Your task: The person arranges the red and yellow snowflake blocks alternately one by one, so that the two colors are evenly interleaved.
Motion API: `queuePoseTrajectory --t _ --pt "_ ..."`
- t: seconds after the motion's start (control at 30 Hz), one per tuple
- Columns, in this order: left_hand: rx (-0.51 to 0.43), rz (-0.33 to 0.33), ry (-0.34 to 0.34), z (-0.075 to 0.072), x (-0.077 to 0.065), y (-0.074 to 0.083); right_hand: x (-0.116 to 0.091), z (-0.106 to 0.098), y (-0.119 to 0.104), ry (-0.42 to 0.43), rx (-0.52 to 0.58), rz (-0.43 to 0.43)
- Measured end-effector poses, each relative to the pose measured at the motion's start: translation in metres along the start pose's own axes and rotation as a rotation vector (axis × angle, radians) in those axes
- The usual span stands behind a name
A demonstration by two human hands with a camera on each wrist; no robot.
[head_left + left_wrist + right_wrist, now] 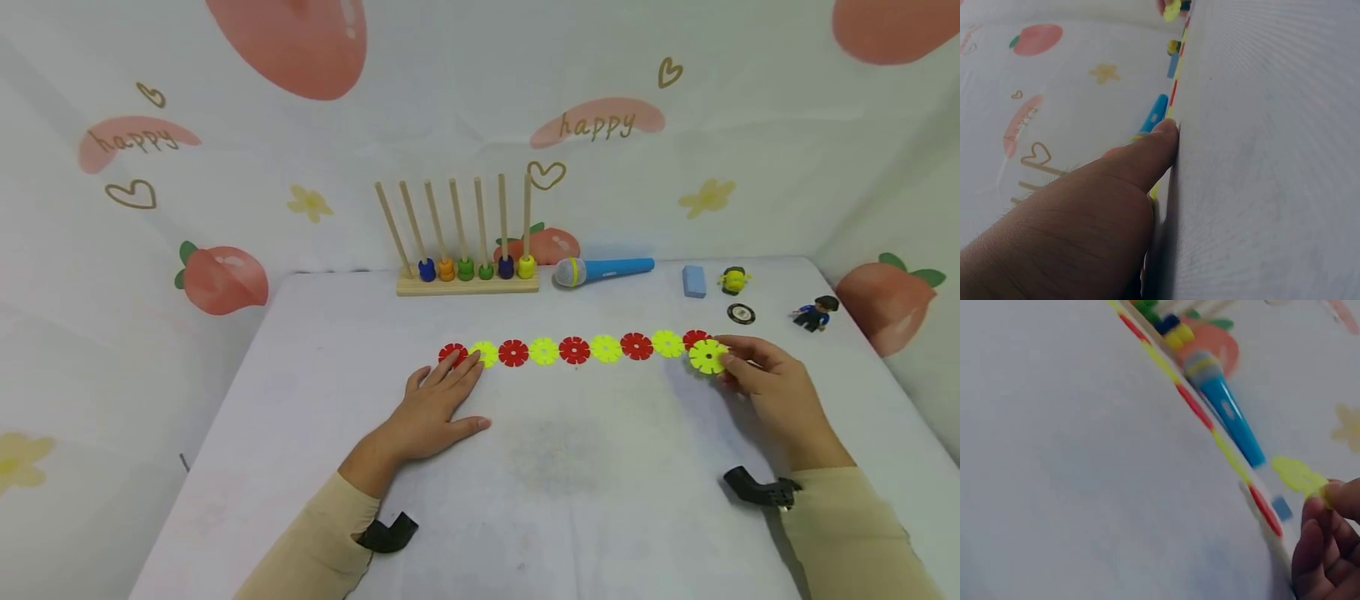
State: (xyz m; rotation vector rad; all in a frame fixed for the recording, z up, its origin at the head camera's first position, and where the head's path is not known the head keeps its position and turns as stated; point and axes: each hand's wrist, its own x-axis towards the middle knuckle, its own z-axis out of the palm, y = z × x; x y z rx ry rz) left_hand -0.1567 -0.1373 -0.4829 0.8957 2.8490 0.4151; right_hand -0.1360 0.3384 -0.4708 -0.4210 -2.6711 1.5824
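A row of notched plastic flower discs (574, 350), red and yellow by turns, runs across the white table. My left hand (435, 412) lies flat at the row's left end, its fingertips resting on the red end disc (452, 353) and reaching the yellow one beside it. At the other end, my right hand (776, 392) pinches a yellow flower disc (707, 357) between thumb and fingers. That disc overlaps the last red disc (697, 338) in the head view, partly covering it. The right wrist view shows the pinched yellow disc (1297, 474) tilted, above the table.
Behind the row stand a wooden peg rack (468, 286) with coloured beads and a blue toy microphone (615, 268). Farther right are a blue block (694, 282), a small yellow figure (734, 280), a black round chip (741, 313) and a dark-clothed toy figure (815, 314).
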Motion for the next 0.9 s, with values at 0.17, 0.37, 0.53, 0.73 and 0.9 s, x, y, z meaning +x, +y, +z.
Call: queuePoseTrajectory --t 0.17,0.37,0.53,0.73,0.9 --pt "-0.008 0.001 -0.004 -0.002 -0.001 0.000 0.012 -0.016 0.017 0.166 0.053 0.033" --pt "0.003 -0.002 0.005 -0.002 0.000 -0.001 0.016 -0.012 0.014 0.151 -0.133 0.000" --pt "0.008 0.003 0.003 -0.001 0.000 0.000 0.013 -0.008 0.011 0.072 -0.475 -0.202" --pt "0.007 0.010 0.007 -0.001 -0.001 -0.001 0.012 -0.001 0.011 -0.046 -0.665 -0.266" --pt "-0.012 0.004 0.002 0.002 0.000 -0.001 0.010 0.002 0.011 -0.020 -0.652 -0.264"
